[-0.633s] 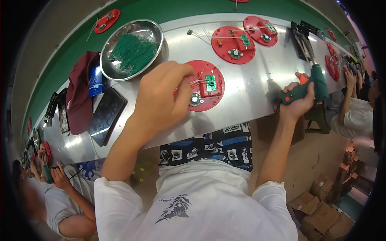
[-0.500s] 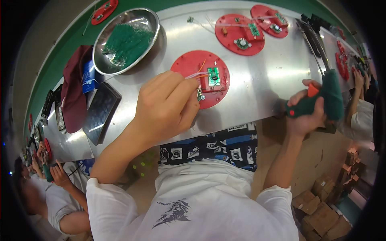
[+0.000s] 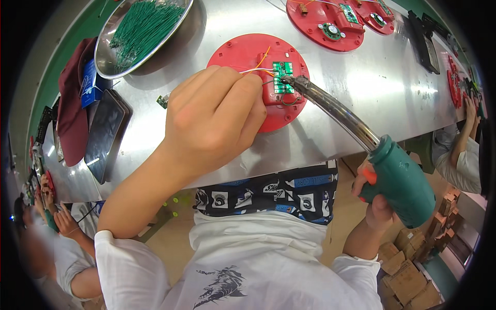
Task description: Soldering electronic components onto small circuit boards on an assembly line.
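Circuit board point(image 3: 282, 70); left hand point(image 3: 217, 111) curled beside; right hand point(image 3: 380, 213) around soldering gun point(image 3: 405, 181).

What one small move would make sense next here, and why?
Perhaps the left hand should hold steady while the right hand guides the tip of the green soldering gun against a wire end. The tip appears to be at the circuit board, and thin wires run from the pinched left fingers toward it. Whether the tip touches is hard to tell.
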A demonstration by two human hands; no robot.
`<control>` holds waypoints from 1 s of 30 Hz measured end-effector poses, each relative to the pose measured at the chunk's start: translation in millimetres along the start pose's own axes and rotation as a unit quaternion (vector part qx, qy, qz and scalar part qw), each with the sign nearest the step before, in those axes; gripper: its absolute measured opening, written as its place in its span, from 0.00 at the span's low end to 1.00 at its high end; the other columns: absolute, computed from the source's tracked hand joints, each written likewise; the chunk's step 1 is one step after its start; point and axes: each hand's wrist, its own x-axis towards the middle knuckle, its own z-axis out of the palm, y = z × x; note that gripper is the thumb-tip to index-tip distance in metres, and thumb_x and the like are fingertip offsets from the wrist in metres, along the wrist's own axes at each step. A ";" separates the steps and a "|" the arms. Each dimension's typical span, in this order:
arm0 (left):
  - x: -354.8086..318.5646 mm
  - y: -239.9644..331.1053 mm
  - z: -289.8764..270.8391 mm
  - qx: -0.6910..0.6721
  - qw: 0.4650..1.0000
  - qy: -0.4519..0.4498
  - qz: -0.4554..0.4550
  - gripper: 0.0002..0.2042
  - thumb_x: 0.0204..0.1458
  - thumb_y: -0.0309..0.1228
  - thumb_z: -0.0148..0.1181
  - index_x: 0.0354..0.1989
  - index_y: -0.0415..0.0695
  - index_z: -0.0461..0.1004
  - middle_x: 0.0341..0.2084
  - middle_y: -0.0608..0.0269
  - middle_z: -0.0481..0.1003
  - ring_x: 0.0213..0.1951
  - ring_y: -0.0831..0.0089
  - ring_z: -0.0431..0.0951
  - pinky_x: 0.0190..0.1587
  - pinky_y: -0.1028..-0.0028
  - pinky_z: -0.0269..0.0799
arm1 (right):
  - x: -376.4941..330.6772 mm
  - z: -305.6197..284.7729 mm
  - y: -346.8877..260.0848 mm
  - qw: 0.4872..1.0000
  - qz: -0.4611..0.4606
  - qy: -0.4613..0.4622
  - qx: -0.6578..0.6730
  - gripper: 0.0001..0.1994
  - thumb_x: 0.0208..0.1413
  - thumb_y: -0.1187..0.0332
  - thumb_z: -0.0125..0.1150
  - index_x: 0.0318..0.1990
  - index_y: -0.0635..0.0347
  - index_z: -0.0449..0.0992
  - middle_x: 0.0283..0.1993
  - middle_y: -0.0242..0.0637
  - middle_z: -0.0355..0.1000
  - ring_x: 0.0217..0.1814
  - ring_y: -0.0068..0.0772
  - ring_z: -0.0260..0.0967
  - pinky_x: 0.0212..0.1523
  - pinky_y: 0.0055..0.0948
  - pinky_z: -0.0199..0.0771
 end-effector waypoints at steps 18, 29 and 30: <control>-0.7 -0.8 -3.1 -0.021 0.999 -0.017 -0.025 0.09 0.37 0.17 0.64 0.30 0.37 0.75 0.21 0.60 0.69 0.20 0.65 0.71 0.22 0.70 0.67 | 19.0 2.1 -6.8 0.984 -0.111 -0.084 -0.112 0.32 0.60 0.50 0.53 0.53 0.81 0.68 0.40 0.59 0.71 0.17 0.33 0.68 0.19 0.23 0.62; -2.7 -0.2 2.1 -0.019 1.000 -0.008 -0.022 0.09 0.36 0.20 0.63 0.28 0.39 0.73 0.20 0.62 0.66 0.20 0.66 0.68 0.21 0.69 0.66 | 10.2 5.9 -0.8 0.983 -0.109 -0.063 -0.130 0.33 0.56 0.51 0.59 0.53 0.80 0.68 0.37 0.56 0.72 0.16 0.33 0.68 0.19 0.26 0.64; -3.8 -0.8 2.8 -0.022 0.999 -0.009 -0.023 0.08 0.36 0.20 0.63 0.28 0.39 0.73 0.20 0.62 0.65 0.20 0.66 0.68 0.21 0.69 0.65 | 9.1 7.5 -1.1 0.985 -0.085 -0.049 -0.142 0.33 0.55 0.51 0.60 0.53 0.79 0.68 0.36 0.54 0.72 0.16 0.33 0.67 0.18 0.26 0.63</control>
